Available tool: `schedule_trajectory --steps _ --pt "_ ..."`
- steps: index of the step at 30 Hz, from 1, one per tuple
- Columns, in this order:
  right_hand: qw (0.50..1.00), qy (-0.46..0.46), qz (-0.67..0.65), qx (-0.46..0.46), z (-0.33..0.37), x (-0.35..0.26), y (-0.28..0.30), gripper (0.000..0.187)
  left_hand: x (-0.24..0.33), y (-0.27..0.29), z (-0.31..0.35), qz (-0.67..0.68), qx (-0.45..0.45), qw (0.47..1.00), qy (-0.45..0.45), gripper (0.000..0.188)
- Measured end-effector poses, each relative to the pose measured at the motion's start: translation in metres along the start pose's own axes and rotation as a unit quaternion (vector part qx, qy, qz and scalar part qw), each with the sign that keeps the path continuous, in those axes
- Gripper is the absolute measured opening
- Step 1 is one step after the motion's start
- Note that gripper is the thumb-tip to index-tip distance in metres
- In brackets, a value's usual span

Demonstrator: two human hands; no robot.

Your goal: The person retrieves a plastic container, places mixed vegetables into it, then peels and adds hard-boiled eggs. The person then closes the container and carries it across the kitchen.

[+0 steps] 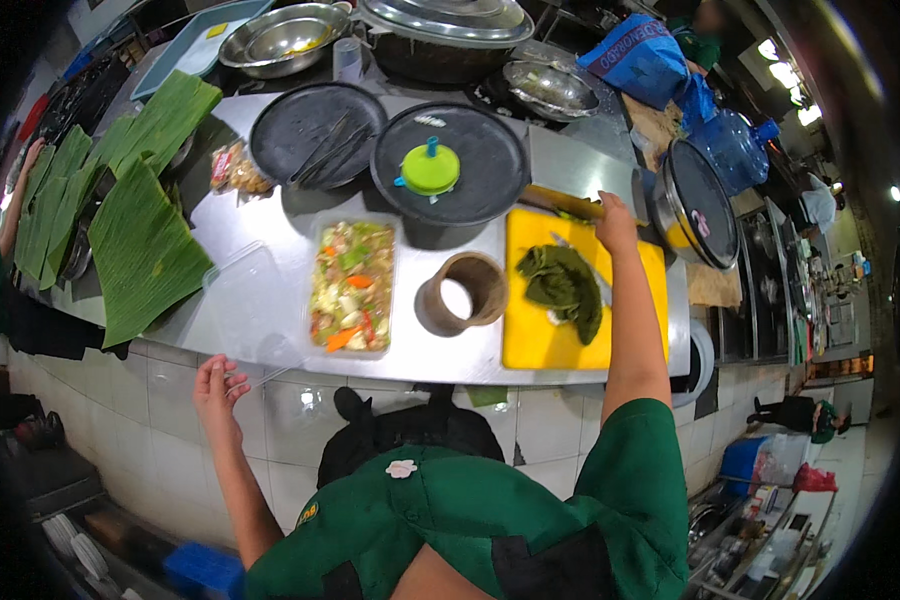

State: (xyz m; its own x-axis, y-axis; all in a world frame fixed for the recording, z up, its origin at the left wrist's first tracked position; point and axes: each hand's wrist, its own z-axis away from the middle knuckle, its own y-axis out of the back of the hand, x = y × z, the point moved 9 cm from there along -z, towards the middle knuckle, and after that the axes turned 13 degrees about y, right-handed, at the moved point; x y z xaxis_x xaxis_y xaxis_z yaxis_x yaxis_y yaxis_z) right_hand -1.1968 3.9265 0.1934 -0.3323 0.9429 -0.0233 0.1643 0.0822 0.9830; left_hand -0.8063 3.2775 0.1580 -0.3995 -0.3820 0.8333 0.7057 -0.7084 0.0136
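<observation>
- Nearest the camera, counted one green shirt (400,510).
- Found one left hand (220,392), fingers loosely bent, just beside one clear lid (245,290) at the front edge of the counter (450,355); could not tell a grasp from mere nearness.
- Found one right hand (617,220), fingers curled, at the near edge of one metal tray (585,160); could not tell a firm grip from a resting touch.
- Entered as done, by judgement: one clear container (395,290), filled with chopped vegetables (355,275), located between the lid and one brown hollow cylinder (482,280).
- Entered as not yet done, by judgement: container uncovered, lid apart from it.
- Listed one dark green leaf bundle (565,285) on one yellow cutting board (520,345); could not tell cut from whole.
- Counted two black round trays (500,150), one bearing one pair of tongs (325,150), the other one lime-green lid (430,172).
- Counted one packet of brown pieces (238,170).
- Noted several overlapping banana leaves (155,245) at left; could not fix an exact number.
</observation>
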Motion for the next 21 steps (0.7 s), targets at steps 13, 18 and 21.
schedule_trajectory --steps 13,18,21 --pt "0.988 0.087 -0.028 -0.123 -0.086 0.059 0.029 0.062 -0.001 -0.156 0.069 -0.050 -0.016 0.998 -0.035 0.023" --pt "0.983 0.117 -0.082 -0.113 -0.136 0.071 0.052 0.053 -0.010 -0.178 0.079 -0.047 -0.022 0.998 -0.030 0.022" --pt "0.984 0.114 -0.068 -0.121 -0.144 0.079 0.046 0.051 -0.011 -0.185 0.082 -0.059 -0.014 0.998 -0.027 0.022"
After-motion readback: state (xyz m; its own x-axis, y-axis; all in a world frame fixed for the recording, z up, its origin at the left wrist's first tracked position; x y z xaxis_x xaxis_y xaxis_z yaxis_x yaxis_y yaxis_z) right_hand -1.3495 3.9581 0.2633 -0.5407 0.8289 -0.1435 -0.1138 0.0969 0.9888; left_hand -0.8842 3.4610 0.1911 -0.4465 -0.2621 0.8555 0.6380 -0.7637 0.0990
